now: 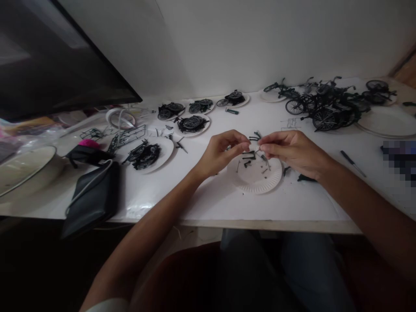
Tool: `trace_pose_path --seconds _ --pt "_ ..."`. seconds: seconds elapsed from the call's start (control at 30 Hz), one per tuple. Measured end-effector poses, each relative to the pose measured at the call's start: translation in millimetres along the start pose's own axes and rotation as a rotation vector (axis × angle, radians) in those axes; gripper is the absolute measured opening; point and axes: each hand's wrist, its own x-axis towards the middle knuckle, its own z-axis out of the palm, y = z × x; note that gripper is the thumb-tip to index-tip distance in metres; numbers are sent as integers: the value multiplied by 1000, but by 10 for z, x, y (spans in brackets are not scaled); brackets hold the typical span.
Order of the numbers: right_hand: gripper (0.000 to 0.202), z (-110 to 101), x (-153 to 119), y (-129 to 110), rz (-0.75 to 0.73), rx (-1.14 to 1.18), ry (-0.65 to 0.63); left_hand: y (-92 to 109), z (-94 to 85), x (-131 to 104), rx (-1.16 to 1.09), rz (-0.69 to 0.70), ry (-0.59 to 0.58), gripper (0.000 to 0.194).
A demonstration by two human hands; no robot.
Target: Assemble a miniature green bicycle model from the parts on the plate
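Observation:
Over a white paper plate (260,187), my left hand (221,151) and my right hand (290,149) face each other with fingertips nearly meeting. Thumb and forefinger are pinched on each hand. Whatever lies between the fingertips is too small to name. Small black parts (248,155) and several thin, pin-like pieces are scattered on the plate below. A dark part (306,178) rests on the table under my right wrist.
Model bicycles (325,115) crowd the back right. Paper plates bearing bicycle parts (191,123) stand behind and left. A slim dark tool (352,164) lies right. On the left are a black pouch (94,195), a bowl (29,173), a tape roll (121,118) and a screen (65,56).

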Motion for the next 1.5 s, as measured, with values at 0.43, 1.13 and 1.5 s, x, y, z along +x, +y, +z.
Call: trace_pose_path --seconds 0.43,1.13,1.5 --pt "18 -55 99 89 -228 -64 280 -23 133 -18 904 381 -361 15" --pt "17 -14 68 72 -320 -198 409 62 -2 21 201 74 20 8" --pt "10 41 17 64 -406 -345 303 92 25 27 -34 12 90 10"
